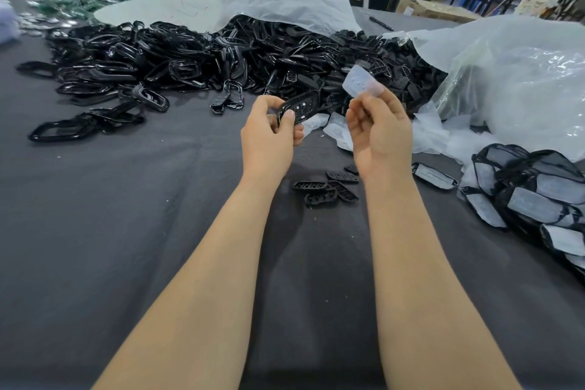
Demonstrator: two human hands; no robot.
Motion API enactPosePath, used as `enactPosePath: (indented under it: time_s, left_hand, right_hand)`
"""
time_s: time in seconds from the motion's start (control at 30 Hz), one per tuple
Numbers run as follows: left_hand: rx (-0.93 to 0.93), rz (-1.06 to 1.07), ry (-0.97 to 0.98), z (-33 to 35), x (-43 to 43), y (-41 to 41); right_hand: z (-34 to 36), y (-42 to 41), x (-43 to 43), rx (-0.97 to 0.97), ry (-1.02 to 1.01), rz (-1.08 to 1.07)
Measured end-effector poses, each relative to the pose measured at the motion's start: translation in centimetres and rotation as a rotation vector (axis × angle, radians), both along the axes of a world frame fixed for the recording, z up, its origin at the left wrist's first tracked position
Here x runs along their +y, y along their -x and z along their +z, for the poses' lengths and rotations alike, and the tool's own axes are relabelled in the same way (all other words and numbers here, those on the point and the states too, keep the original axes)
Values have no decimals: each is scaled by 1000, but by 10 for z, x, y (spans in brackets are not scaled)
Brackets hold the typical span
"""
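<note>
My left hand [269, 133] grips a black plastic shell [299, 108] with small button holes, thumb on its near edge. My right hand [378, 127] pinches a translucent white rubber pad [362, 84] and holds it up just right of the shell. The two parts are apart, a short gap between them. Both hands hover above a dark grey cloth [126, 215] that covers the table.
A big heap of black frames and shells [190, 60] spreads behind my hands. Loose white pads [338, 130] lie under them. A few black button plates [326, 188] sit near my wrists. Shells fitted with pads [531, 196] pile at right, below clear plastic bags [512, 79].
</note>
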State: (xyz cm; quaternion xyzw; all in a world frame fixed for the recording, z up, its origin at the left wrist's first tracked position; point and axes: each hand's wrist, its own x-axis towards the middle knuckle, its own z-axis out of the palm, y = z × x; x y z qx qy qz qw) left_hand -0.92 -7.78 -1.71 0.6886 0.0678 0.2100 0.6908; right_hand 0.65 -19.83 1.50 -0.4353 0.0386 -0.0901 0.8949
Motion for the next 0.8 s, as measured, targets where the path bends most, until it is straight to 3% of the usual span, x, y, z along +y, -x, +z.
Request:
enactPosePath:
  time_s: [0.07,0.17,0.27,0.37,0.47,0.8]
  left_hand:
    - [-1,-5,4,0,0,0]
    - [2,-8,-4,0,1,0]
    - [4,-18,-34,0,2,2]
    - [-3,-31,-62,1,1,3]
    - [0,-38,-104,1,0,4]
    - [-14,-80,-144,-1,0,2]
  right_hand:
    - [0,1,2,-47,64,81]
    - [-4,4,7,-161,443,142]
    - [-12,4,14,-207,875,69]
    - [-17,3,19,-238,1067,-78]
    - [-22,1,21,-250,1150,-175]
    - [-26,-1,23,-197,1119,-267]
